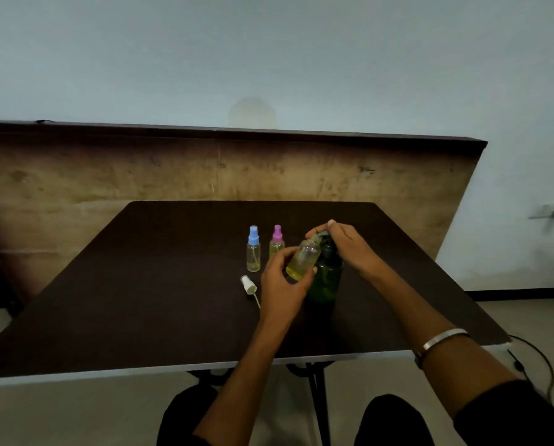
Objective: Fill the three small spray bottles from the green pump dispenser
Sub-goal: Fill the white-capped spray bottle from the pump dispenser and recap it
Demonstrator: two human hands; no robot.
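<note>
The green pump dispenser point(325, 280) stands on the dark table point(140, 300), right of centre. My right hand point(346, 246) rests on its pump head, fingers bent over the top. My left hand point(283, 284) grips an uncapped clear small bottle point(303, 259), tilted with its mouth at the pump spout and yellowish liquid in its lower part. Its white spray cap point(248, 284) lies on the table to the left, tube pointing toward me. A blue-capped spray bottle point(253, 249) and a pink-capped spray bottle point(276, 241) stand upright behind, each holding yellowish liquid.
A wooden panel point(205, 175) stands upright behind the table's far edge. The table's near edge point(172, 368) runs above my knees. A black cable point(539, 358) lies on the floor at the right.
</note>
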